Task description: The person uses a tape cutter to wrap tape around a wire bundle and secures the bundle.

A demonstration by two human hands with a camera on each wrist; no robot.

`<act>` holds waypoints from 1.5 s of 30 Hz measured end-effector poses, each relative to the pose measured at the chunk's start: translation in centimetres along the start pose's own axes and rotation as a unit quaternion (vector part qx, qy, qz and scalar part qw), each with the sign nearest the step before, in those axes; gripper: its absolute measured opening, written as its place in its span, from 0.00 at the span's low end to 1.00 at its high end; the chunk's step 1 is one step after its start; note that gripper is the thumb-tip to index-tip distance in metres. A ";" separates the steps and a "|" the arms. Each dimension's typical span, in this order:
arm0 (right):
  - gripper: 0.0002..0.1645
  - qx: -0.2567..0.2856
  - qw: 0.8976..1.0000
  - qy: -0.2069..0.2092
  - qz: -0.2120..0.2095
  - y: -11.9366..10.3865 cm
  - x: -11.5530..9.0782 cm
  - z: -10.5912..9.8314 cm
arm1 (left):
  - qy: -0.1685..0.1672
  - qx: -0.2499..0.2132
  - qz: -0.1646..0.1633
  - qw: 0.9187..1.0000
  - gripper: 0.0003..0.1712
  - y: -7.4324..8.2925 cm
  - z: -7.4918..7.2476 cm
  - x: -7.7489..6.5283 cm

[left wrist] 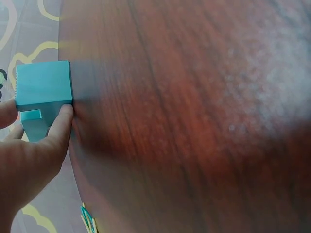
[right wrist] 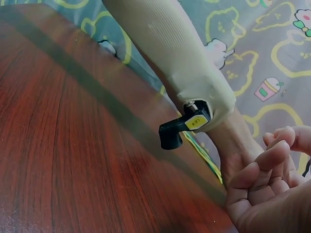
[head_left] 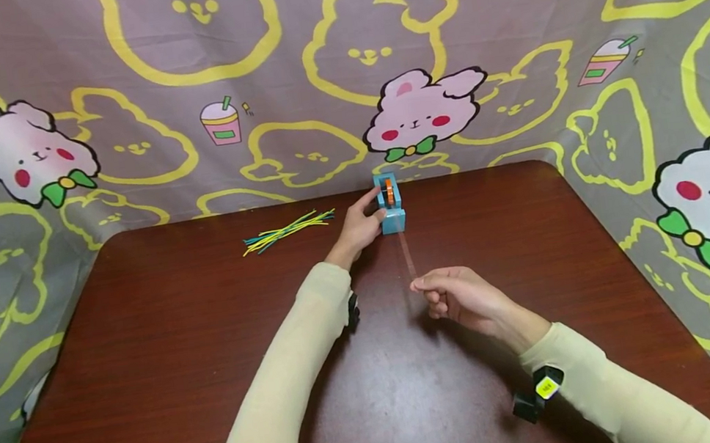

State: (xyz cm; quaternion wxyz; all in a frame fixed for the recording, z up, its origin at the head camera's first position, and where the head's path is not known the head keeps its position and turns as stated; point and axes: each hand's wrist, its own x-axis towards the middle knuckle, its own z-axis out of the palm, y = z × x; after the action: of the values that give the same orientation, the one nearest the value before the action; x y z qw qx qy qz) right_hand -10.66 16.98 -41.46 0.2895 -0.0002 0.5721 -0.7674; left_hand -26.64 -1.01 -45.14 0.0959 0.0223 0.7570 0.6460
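Note:
A light-blue tape dispenser (head_left: 393, 222) with an orange core stands at the far edge of the table. My left hand (head_left: 361, 228) grips it from its left side, thumb near the front and a finger reaching toward the back. In the left wrist view, the fingers lie along the dispenser (left wrist: 43, 85). A clear strip of tape (head_left: 407, 256) runs from the dispenser's front toward me. Its free end is pinched between the thumb and index finger of my right hand (head_left: 467, 300). In the right wrist view, the other fingers of that hand (right wrist: 260, 194) are curled.
Left of the dispenser lies a loose bunch of thin yellow and teal sticks (head_left: 288, 231). The brown table (head_left: 166, 363) meets a patterned curtain (head_left: 297, 73) at the back and sides. A black wrist camera (head_left: 529, 407) sticks out by the right forearm.

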 end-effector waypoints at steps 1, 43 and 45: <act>0.13 -0.001 1.000 -0.002 -0.001 0.0 -0.1 0.0 | 0.001 -0.001 0.000 1.000 0.31 0.0 0.0 0.0; 0.14 0.001 0.999 -0.034 -0.015 0.1 -0.9 -0.1 | 0.044 0.071 0.089 0.993 0.27 -1.0 -0.3 -1.4; 0.14 0.000 0.999 -0.034 -0.012 0.0 -0.9 -0.1 | 0.046 0.053 0.096 0.993 0.28 -1.0 -0.5 -1.5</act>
State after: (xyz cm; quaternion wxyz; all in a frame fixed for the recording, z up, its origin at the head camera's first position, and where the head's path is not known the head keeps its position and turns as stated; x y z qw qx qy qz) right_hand -9.95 17.45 -41.25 0.2997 -0.0337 0.5619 -0.7702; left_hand -25.18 -1.93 -45.85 -0.0025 0.0705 0.7883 0.6112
